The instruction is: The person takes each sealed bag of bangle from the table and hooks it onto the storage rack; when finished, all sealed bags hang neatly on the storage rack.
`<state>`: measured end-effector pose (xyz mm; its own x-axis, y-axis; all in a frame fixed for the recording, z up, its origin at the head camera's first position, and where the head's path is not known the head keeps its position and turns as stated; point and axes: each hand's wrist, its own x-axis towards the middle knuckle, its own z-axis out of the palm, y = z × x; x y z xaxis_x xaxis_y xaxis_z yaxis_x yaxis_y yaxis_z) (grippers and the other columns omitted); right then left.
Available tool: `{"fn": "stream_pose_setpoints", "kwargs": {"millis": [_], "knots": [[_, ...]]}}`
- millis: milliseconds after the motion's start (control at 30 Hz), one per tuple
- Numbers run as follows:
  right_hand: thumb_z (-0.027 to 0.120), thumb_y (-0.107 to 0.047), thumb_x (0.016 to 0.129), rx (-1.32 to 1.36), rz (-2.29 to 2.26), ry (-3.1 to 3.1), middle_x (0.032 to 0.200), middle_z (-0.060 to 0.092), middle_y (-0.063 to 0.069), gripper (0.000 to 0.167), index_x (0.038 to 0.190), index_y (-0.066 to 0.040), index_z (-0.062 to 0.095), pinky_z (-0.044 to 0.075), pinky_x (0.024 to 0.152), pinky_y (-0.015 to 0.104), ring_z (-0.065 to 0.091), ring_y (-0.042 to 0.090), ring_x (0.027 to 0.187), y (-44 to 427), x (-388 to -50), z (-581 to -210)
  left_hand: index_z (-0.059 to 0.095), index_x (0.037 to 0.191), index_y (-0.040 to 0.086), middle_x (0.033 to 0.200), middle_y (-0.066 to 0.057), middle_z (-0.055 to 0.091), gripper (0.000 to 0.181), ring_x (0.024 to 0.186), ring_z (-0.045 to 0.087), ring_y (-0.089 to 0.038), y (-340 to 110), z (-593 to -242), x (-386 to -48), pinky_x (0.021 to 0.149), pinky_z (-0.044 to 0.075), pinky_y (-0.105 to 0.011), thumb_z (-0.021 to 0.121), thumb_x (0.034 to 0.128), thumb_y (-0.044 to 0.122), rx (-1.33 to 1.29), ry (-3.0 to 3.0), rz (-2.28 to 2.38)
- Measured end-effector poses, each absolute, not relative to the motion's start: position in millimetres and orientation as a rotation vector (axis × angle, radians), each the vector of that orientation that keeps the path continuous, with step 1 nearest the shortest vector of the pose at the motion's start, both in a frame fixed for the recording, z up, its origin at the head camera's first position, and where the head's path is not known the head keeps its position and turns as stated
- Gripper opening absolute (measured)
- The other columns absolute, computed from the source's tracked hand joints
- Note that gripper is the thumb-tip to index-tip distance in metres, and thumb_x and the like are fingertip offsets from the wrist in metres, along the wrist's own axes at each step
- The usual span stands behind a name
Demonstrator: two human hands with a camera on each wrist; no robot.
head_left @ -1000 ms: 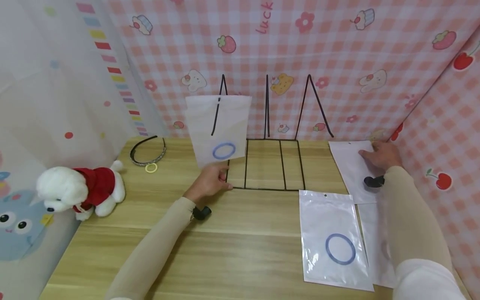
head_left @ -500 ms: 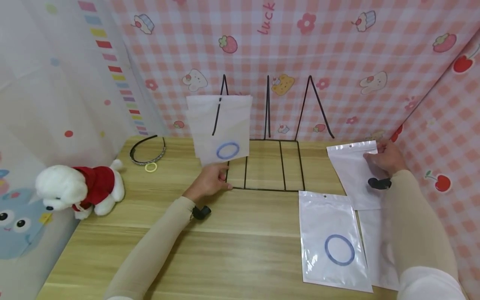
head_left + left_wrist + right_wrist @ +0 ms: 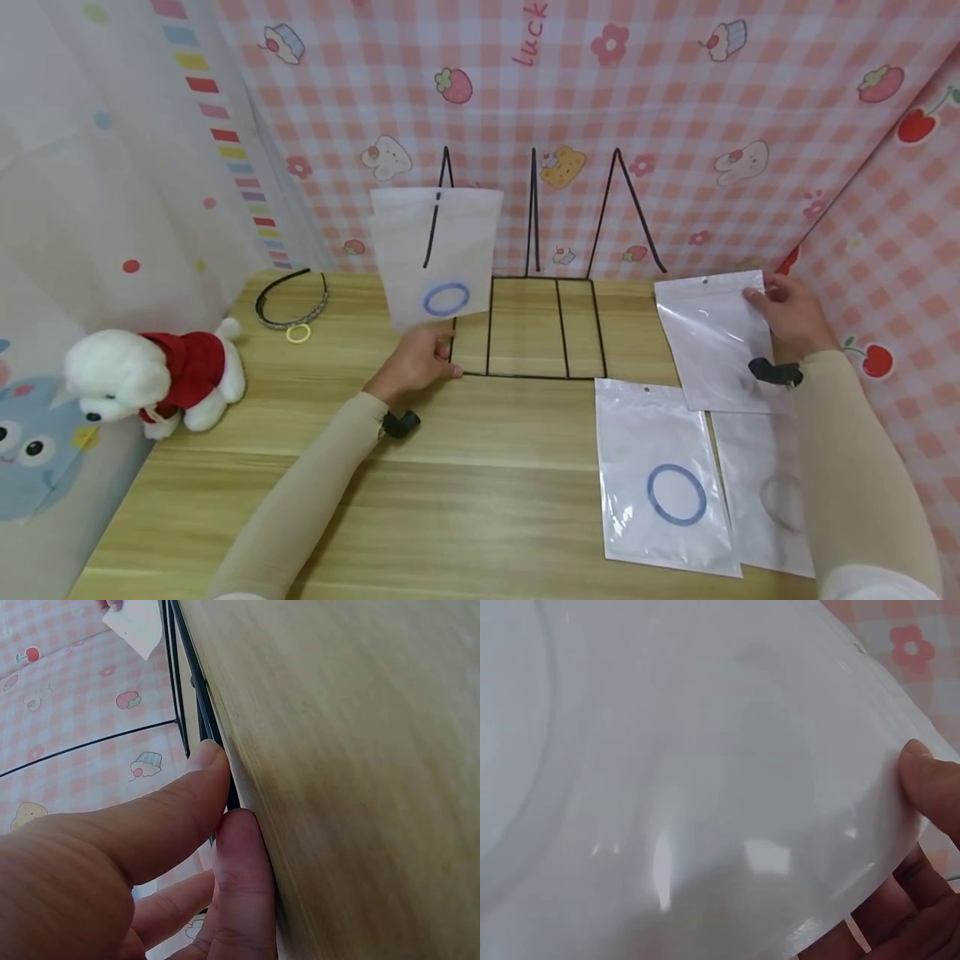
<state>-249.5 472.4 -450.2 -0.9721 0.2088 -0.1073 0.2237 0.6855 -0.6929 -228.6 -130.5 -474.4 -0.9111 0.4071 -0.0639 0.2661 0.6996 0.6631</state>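
At the front left corner of a black wire rack (image 3: 525, 377), my left hand (image 3: 416, 362) pinches the frame; its thumb (image 3: 187, 802) and forefinger meet on the wire at the tabletop in the left wrist view. My right hand (image 3: 797, 315) grips a white zip bag (image 3: 708, 333) by its upper right corner, thumb on the face and fingers behind. That bag has a hole at its top and is tilted up from the table. White bags (image 3: 457, 237) with a blue ring showing hang on the rack's left hook. The middle and right hooks hold nothing.
A white bag with a blue ring (image 3: 677, 495) lies front right, beside another bag (image 3: 750, 492) partly under my right arm. At the left are a white plush dog (image 3: 191, 367) in red, a headband (image 3: 291, 323) and a yellow ring (image 3: 298, 333). Patterned cloth walls stand behind.
My right hand has lifted the top of the zip bag off the table and moved slightly right with it. The left hand stays on the rack. The hanging bags swayed a little.
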Motion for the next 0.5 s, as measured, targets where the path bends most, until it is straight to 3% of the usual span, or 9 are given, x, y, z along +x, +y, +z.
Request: {"fn": "stream_pose_setpoints", "kwargs": {"millis": [167,300,433,500], "knots": [[0.052,-0.067,0.101,0.411,-1.252,2.880,0.123,0.055,0.012,0.071,0.137,-0.006,0.055,0.048,0.079,0.029,0.049,0.029,0.106,465,-241,-446,0.056,0.145,-0.011,0.083,-0.007,0.067,0.072,0.073,0.059,-0.013,-131,-475,-229,0.073,0.051,-0.029,0.089,0.0861,0.014,0.538,2.705,0.993],[0.054,-0.063,0.102,0.408,-1.244,2.941,0.120,0.058,0.007,0.068,0.142,-0.008,0.057,0.052,0.070,0.016,0.055,0.019,0.098,457,-232,-441,0.057,0.145,-0.009,0.084,-0.006,0.065,0.071,0.074,0.057,-0.015,-132,-475,-228,0.074,0.050,-0.030,0.089,0.0861,0.015,0.538,2.715,0.968],[0.053,-0.063,0.103,0.456,-1.263,2.959,0.125,0.060,0.008,0.069,0.149,-0.011,0.054,0.053,0.068,0.015,0.057,0.017,0.099,448,-219,-431,0.057,0.145,-0.008,0.089,-0.008,0.068,0.071,0.078,0.060,-0.017,-131,-474,-228,0.077,0.052,-0.033,0.089,0.0863,0.016,0.533,2.707,0.972],[0.053,-0.060,0.104,0.451,-1.298,2.971,0.120,0.060,-0.001,0.067,0.149,-0.011,0.054,0.054,0.067,0.015,0.057,0.012,0.098,443,-212,-426,0.057,0.146,-0.007,0.092,-0.009,0.070,0.072,0.081,0.062,-0.018,-132,-476,-229,0.079,0.054,-0.034,0.089,0.0861,0.016,0.513,2.697,0.981]]}}
